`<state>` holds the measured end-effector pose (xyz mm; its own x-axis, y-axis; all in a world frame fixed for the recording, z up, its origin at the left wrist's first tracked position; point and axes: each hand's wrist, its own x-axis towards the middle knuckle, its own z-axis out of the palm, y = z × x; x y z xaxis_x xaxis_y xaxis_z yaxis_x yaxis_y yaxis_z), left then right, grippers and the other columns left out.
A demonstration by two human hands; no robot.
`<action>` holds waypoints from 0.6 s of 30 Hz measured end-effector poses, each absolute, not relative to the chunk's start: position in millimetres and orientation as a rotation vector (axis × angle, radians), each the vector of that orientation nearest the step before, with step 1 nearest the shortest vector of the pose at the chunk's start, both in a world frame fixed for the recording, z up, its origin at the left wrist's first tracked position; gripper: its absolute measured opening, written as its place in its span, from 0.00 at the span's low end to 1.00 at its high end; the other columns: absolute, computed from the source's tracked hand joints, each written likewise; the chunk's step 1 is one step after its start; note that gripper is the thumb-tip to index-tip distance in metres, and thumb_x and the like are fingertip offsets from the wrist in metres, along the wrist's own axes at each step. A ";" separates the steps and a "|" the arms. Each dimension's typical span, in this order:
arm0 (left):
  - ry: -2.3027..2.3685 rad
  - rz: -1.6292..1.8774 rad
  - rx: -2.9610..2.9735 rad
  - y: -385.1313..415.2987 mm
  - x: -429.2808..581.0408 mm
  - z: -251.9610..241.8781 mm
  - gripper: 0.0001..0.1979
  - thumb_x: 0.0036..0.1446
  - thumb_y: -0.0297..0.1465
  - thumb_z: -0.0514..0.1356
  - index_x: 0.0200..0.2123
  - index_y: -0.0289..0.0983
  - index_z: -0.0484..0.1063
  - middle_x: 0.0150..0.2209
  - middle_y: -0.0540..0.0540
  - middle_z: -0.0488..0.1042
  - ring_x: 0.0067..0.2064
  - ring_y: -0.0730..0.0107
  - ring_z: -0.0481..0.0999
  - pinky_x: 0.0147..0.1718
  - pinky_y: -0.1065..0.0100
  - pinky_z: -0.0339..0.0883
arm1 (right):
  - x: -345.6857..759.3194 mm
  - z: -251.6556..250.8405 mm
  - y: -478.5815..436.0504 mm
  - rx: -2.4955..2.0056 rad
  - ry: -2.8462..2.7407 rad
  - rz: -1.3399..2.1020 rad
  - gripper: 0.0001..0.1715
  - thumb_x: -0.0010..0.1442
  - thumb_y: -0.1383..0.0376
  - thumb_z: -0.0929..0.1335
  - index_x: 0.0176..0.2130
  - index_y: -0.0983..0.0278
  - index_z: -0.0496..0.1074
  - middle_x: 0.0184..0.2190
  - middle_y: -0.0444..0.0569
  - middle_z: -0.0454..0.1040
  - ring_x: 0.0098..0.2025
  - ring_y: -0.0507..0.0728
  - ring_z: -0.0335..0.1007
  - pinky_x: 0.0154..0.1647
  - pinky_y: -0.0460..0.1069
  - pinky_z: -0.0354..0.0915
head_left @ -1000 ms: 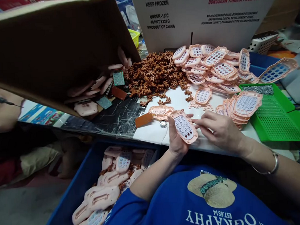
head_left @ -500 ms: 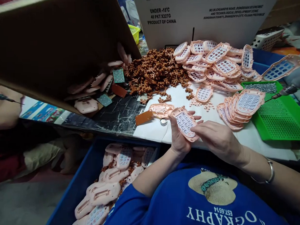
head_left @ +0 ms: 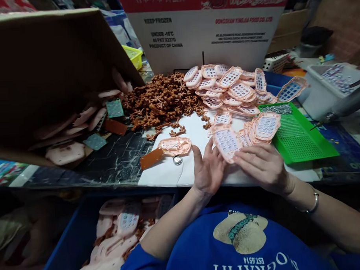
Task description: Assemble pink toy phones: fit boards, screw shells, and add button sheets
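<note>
1. Head view, hands: the pink keypad shell [head_left: 226, 143] sits just above the near edge of the desk [head_left: 163, 175], between both hands. The right hand [head_left: 262, 165] has a narrow grip, its fingertips pinched on the shell's near right end. The left hand [head_left: 207, 169] is wide open, palm turned to the shell, with only its fingertips against the shell's left edge.
2. Head view, the relation: the shell's long axis runs from far left to near right, keypad face up. It lies just beyond both hands, and the right hand carries it.
3. Head view, surroundings: a stack of shells [head_left: 262, 128] stands just right of it, beside a green tray [head_left: 301, 142]. To the left lie a round metal disc [head_left: 177, 160] and an orange board [head_left: 151, 158]. A heap of brown rubber pieces [head_left: 164, 100] lies toward the far edge.
</note>
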<state>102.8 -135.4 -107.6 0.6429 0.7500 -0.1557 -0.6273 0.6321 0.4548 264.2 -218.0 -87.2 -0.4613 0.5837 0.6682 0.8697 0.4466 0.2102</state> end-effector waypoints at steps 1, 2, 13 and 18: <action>0.348 0.801 0.393 -135.2 104.7 -107.7 0.33 0.61 0.58 0.47 0.53 0.39 0.70 0.53 0.39 0.74 0.54 0.56 0.75 0.54 0.56 0.68 | 276.0 -83.6 -219.6 -1.317 -2.170 -0.819 0.12 0.63 0.70 0.67 0.46 0.62 0.76 0.44 0.48 0.81 0.47 0.59 0.74 0.47 0.56 0.66; 0.355 0.794 0.412 -134.9 106.1 -108.2 0.32 0.61 0.57 0.47 0.53 0.39 0.70 0.53 0.39 0.73 0.54 0.57 0.75 0.53 0.56 0.68 | 287.9 -80.4 -220.8 -1.430 -2.145 -0.891 0.12 0.62 0.69 0.68 0.46 0.63 0.76 0.43 0.48 0.81 0.46 0.59 0.74 0.45 0.56 0.65; 0.461 0.761 0.530 -131.5 110.0 -115.9 0.26 0.62 0.52 0.52 0.49 0.37 0.72 0.51 0.39 0.73 0.49 0.58 0.77 0.46 0.58 0.72 | 330.9 -87.0 -208.9 -1.962 -2.127 -0.852 0.14 0.67 0.63 0.63 0.37 0.65 0.76 0.36 0.49 0.80 0.39 0.58 0.68 0.42 0.55 0.56; 0.495 0.732 0.589 -126.1 112.6 -114.3 0.25 0.62 0.50 0.54 0.49 0.36 0.72 0.50 0.39 0.73 0.48 0.59 0.78 0.45 0.59 0.73 | 324.6 -72.0 -245.2 -1.609 -1.943 -0.753 0.13 0.61 0.67 0.68 0.47 0.58 0.74 0.44 0.48 0.80 0.45 0.59 0.73 0.49 0.58 0.64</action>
